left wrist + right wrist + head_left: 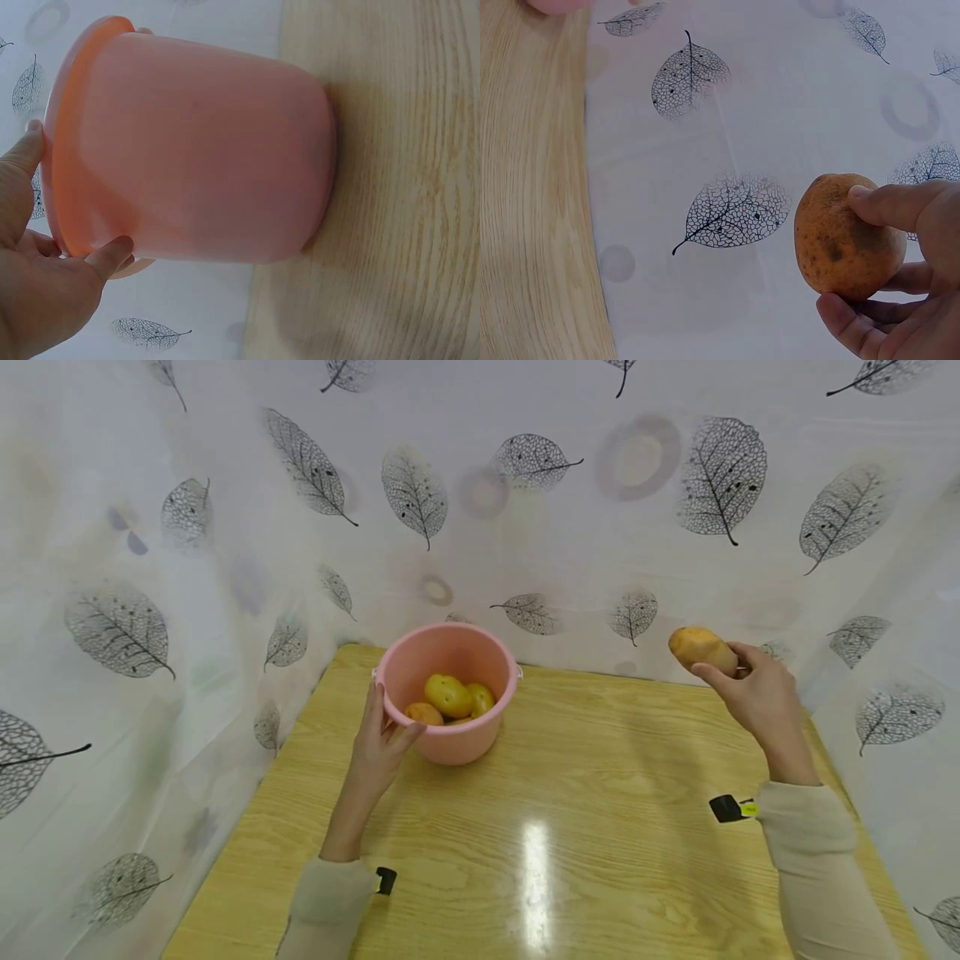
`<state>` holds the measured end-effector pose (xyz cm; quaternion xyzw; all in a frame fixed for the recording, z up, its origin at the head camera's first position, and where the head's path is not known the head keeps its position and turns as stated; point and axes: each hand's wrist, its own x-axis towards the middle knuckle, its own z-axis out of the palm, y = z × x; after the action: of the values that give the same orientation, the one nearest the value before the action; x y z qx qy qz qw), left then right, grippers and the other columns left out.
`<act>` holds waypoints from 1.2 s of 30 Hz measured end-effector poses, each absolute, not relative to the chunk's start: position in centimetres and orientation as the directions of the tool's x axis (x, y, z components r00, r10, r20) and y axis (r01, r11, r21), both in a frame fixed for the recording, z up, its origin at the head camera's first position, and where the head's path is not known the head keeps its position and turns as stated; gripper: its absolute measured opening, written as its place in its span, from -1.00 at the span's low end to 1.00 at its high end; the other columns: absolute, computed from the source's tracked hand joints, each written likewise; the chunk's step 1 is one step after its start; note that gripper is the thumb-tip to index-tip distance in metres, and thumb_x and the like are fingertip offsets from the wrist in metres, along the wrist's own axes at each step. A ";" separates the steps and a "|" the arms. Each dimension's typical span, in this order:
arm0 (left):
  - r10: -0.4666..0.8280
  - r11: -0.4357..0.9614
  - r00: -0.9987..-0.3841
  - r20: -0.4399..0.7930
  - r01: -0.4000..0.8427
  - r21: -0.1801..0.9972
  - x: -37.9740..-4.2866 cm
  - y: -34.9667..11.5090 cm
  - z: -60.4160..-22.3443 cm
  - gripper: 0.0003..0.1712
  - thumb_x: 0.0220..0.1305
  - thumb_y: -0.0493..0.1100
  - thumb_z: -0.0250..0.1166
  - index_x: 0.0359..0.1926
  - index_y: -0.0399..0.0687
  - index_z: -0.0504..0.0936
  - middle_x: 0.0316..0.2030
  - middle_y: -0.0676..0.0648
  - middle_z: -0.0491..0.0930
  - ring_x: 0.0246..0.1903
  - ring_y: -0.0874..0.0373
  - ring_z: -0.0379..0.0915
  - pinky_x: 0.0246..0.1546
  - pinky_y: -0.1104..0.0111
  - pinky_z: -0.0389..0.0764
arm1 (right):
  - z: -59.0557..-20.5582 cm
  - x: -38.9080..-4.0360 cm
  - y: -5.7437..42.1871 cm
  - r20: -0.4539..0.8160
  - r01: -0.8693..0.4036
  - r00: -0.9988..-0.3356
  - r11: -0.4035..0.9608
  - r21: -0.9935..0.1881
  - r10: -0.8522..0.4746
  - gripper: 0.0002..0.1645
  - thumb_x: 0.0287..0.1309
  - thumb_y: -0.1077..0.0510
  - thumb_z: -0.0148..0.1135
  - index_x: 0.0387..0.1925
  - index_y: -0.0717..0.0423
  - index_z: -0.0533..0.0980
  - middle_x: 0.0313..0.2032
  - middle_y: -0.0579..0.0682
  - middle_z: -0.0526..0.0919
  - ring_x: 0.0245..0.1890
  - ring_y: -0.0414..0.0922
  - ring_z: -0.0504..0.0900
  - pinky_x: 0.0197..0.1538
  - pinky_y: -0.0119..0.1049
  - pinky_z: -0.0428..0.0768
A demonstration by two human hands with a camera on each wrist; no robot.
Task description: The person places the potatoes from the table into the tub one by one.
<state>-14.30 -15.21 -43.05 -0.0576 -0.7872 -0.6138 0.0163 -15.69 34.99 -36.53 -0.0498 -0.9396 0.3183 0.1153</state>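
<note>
A pink bucket (pixel 459 745) stands upright near the back left of the wooden table, with several potatoes (pixel 448 696) inside. My left hand (pixel 377 750) grips its rim at the near left side. In the left wrist view the thumb and fingers hold the rim of the bucket (pixel 202 150), whose base is on the table. At the far right, my right hand (pixel 761 689) holds a brown potato (pixel 701 647) up above the table. The right wrist view shows dark patches on this potato (pixel 847 240), pinched between thumb and fingertips.
The wooden table (pixel 585 793) reaches back to a white curtain (pixel 555 543) printed with dark leaves, which also hangs along both sides. Black wrist straps or mounts (pixel 726 808) stick out by the sleeves. A light reflection lies on the tabletop.
</note>
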 end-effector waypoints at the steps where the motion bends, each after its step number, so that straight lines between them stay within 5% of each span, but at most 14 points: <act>1: 0.070 0.241 -0.993 0.099 0.114 0.964 -14.3 -15.2 -43.0 0.09 0.44 -0.30 0.32 0.63 -0.30 -0.29 0.62 -0.28 -0.45 0.54 -0.29 -0.06 0.48 -0.05 0.21 | -36.6 -15.7 34.9 0.185 0.016 -0.969 0.792 -0.610 0.162 -0.02 0.37 -0.28 0.27 0.46 0.39 0.30 0.14 0.48 0.54 0.00 0.34 0.60 -0.37 -0.53 0.40; 10: 0.067 0.252 -0.986 0.150 0.162 0.954 -15.3 -15.8 -45.5 0.13 0.44 -0.20 0.35 0.66 -0.11 -0.29 0.64 -0.14 -0.45 0.54 -0.20 -0.01 0.47 0.01 0.27 | -36.7 -16.4 31.7 0.204 -0.064 -0.975 0.756 -0.651 0.093 -0.06 0.39 -0.20 0.30 0.44 0.44 0.30 0.18 0.49 0.53 0.04 0.36 0.62 -0.35 -0.74 0.36; 18: 0.059 0.261 -0.990 0.125 0.137 0.956 -15.3 -15.7 -45.4 0.12 0.45 -0.21 0.33 0.66 -0.09 -0.30 0.64 -0.11 -0.44 0.54 -0.20 -0.01 0.47 0.01 0.26 | -36.9 -17.5 27.9 0.215 -0.130 -0.976 0.719 -0.683 0.027 -0.11 0.36 -0.22 0.33 0.41 0.34 0.37 0.16 0.36 0.59 0.01 0.24 0.67 -0.27 -0.56 0.53; 26: 0.060 0.254 -0.991 0.123 0.134 0.958 -15.4 -15.7 -45.3 0.11 0.45 -0.26 0.32 0.65 -0.17 -0.31 0.63 -0.17 -0.46 0.55 -0.22 -0.06 0.48 -0.01 0.23 | -36.7 -18.6 23.8 0.211 -0.175 -0.977 0.673 -0.719 -0.028 -0.19 0.36 -0.15 0.36 0.39 0.31 0.41 0.13 0.30 0.61 0.00 0.19 0.68 -0.06 0.06 0.69; 36: 0.054 0.269 -0.988 0.145 0.154 0.951 -14.9 -15.6 -45.2 0.09 0.46 -0.18 0.33 0.67 -0.04 -0.26 0.64 -0.07 -0.40 0.54 -0.17 0.00 0.48 0.02 0.25 | -36.3 -19.8 19.0 0.226 -0.223 -0.971 0.656 -0.721 -0.081 -0.23 0.31 -0.13 0.42 0.32 0.30 0.47 0.01 0.21 0.65 -0.15 0.08 0.68 -0.17 -0.04 0.70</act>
<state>-14.89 -15.62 -45.17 -0.0654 -0.7955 -0.6009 0.0416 -19.75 19.03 -36.27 0.0838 -0.9056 0.4064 0.0873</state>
